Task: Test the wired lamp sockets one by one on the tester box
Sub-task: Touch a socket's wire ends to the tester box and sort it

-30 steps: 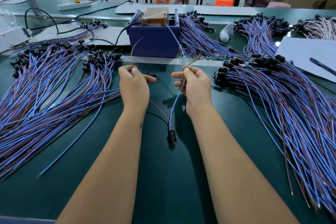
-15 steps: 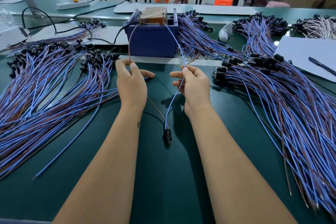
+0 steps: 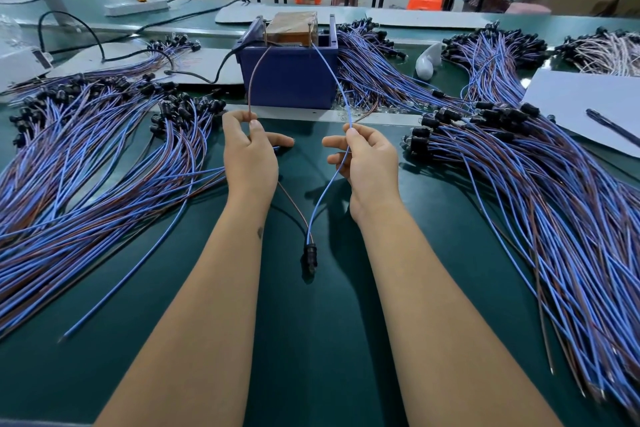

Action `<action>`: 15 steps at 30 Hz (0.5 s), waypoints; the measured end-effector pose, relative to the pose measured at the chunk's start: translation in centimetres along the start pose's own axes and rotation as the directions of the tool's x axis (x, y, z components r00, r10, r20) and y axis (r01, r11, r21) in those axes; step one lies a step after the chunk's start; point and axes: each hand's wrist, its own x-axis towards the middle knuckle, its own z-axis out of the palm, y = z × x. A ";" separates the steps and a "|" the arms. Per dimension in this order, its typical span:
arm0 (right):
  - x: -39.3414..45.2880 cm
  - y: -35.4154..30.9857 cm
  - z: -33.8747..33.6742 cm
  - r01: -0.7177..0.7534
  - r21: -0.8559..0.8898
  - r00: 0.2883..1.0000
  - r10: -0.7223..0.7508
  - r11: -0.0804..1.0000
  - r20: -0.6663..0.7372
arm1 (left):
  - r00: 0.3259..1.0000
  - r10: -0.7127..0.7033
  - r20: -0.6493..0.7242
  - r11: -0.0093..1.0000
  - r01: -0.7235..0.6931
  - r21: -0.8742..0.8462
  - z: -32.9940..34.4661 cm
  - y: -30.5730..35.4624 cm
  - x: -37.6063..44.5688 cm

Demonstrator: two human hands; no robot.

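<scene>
While the socket (image 3: 309, 254) lies on the table (image 3: 311, 340), the left hand (image 3: 250, 158) pinches its brown wire (image 3: 254, 80) and the right hand (image 3: 369, 163) its blue wire (image 3: 332, 69), both reaching the tester (image 3: 290, 74).

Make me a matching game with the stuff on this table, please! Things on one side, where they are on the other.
Things:
1. brown wire
2. blue wire
3. black socket
4. tester box

Places:
A. lying on the green table between the arms
B. pinched by the left hand
C. standing behind both hands
D. pinched by the right hand

Pairs: 1-B, 2-D, 3-A, 4-C
</scene>
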 end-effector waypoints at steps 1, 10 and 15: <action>0.0 0.0 0.0 -0.002 0.002 1.000 0.002 1.000 -0.001 | 1.000 -0.004 -0.003 1.000 0.004 -0.006 -0.1 0.0 0.0; -0.1 0.0 -0.1 -0.006 0.022 1.000 0.006 1.000 0.004 | 0.999 -0.016 -0.028 0.999 0.014 -0.051 0.0 -0.1 0.3; -0.1 0.0 -0.1 -0.004 0.008 1.000 0.003 1.000 0.006 | 1.000 -0.020 -0.014 0.999 0.020 -0.044 -0.1 -0.2 0.4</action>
